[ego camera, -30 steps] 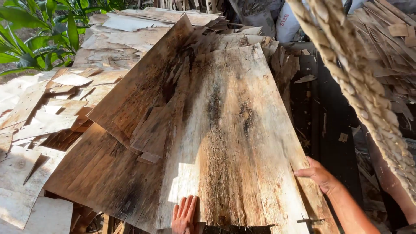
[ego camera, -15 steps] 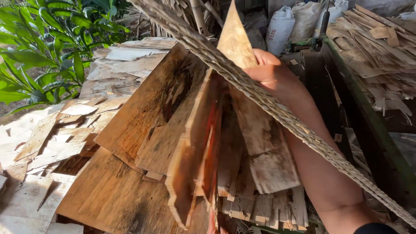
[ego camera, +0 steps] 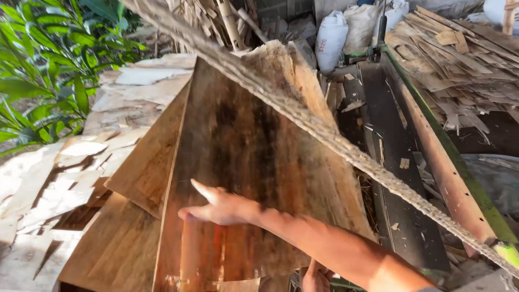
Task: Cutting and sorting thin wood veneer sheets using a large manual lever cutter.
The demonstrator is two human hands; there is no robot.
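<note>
My left hand (ego camera: 316,278) is mostly hidden beneath the veneer sheet (ego camera: 254,162), grip unclear; my right hand (ego camera: 219,208) lies flat, fingers spread, on it.

— What does the person wear on the arms?

— Nothing that shows. The right hand (ego camera: 219,208) and its forearm are bare to the elbow: no glove, ring, watch or sleeve.

— And the other?

— Only a bit of the left hand (ego camera: 316,278) shows at the bottom edge, bare too.
</note>
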